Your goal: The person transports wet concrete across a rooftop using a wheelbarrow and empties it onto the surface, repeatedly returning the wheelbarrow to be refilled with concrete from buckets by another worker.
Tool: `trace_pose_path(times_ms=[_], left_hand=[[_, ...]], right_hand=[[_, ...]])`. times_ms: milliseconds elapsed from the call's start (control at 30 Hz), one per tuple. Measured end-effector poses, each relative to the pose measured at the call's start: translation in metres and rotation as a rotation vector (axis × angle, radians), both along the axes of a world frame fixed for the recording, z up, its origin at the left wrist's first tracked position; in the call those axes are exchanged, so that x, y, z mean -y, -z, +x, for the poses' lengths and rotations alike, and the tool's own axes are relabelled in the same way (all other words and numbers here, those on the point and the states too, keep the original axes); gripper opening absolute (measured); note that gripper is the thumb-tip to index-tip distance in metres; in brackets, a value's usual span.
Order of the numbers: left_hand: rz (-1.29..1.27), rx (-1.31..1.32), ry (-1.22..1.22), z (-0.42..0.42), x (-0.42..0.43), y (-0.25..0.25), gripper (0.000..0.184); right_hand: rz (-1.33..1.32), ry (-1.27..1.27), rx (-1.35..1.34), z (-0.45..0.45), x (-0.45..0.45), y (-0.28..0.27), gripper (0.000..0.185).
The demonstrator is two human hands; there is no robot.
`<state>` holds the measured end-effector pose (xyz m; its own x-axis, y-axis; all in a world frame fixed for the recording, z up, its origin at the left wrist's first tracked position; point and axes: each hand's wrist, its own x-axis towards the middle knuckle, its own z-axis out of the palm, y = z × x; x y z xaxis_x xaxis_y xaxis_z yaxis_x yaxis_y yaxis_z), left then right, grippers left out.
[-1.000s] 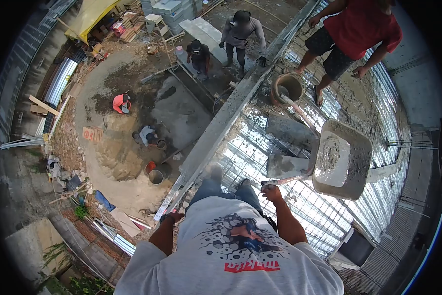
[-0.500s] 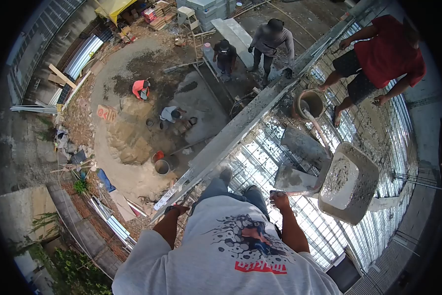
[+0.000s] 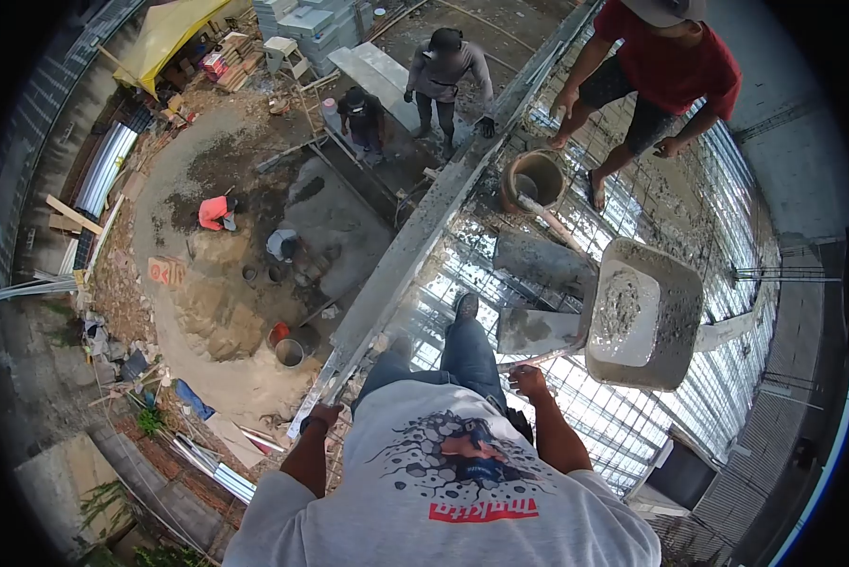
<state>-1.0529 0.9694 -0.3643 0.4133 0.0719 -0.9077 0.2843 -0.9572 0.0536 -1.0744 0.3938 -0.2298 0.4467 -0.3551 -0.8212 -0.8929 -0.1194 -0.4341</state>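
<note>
Right hand (image 3: 528, 380): fingers bent, right up by the near wheelbarrow handle (image 3: 549, 356); I can't tell whether they close around it.
Left hand (image 3: 325, 414): low and left of centre, beside the end of the concrete beam (image 3: 401, 260); it looks partly curled, but what it touches I can't make out.
Wheelbarrow (image 3: 687, 317): right of centre, its tray holding wet grey mix (image 3: 621, 300), one handle toward the right hand, the far handle (image 3: 561, 227) running up to the bucket.
Grey panels: one (image 3: 542, 263) above the other (image 3: 538, 331), between the handles, left of the tray.
Bucket (image 3: 509, 185): upper right, the far handle's end overlapping its mouth.
Person in red (image 3: 675, 66): top right, bare legs, one foot near the bucket.
Steel mesh (image 3: 471, 255): over a shiny ribbed deck, spreading across the right half.
Beam: a diagonal from the upper right down to the left hand.
Across the beam: a person in a grey top (image 3: 448, 71), one gloved hand at the beam, with a person in dark clothes (image 3: 363, 118) nearby.
Lower ground, left: a person in orange (image 3: 214, 213) and one in white (image 3: 283, 246), bent over near a sand heap (image 3: 218, 321).
Upper left: yellow tarp (image 3: 169, 40).
</note>
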Motion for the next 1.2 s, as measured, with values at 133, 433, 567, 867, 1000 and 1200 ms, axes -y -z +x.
trace_pose_path(times_ms=[133, 433, 567, 867, 1000, 1200], left_hand=[[-0.41, 0.117, -0.581, 0.083, 0.062, -0.009, 0.045], [-0.444, 0.124, -1.225, 0.183, 0.226, -0.082, 0.04], [-0.376, 0.101, -1.135, 0.198, 0.275, -0.103, 0.04], [-0.346, 0.337, -1.239, 0.218, 0.35, -0.129, 0.052], [-0.298, 0.26, -1.214, 0.217, 0.374, -0.151, 0.047], [-0.243, 0.344, -1.194, 0.192, 0.379, -0.144, 0.054]], right_hand=[[0.154, 0.063, 0.017, -0.002, 0.043, 0.039, 0.027], [-0.086, -0.27, -0.035, 0.18, 0.149, -0.006, 0.025], [-0.224, -0.405, 0.095, 0.236, 0.245, 0.082, 0.022], [0.134, -0.286, -0.065, 0.355, 0.294, 0.048, 0.018], [0.25, -0.281, -0.092, 0.368, 0.307, 0.066, 0.014], [0.176, -0.363, -0.105, 0.393, 0.283, 0.042, 0.012]])
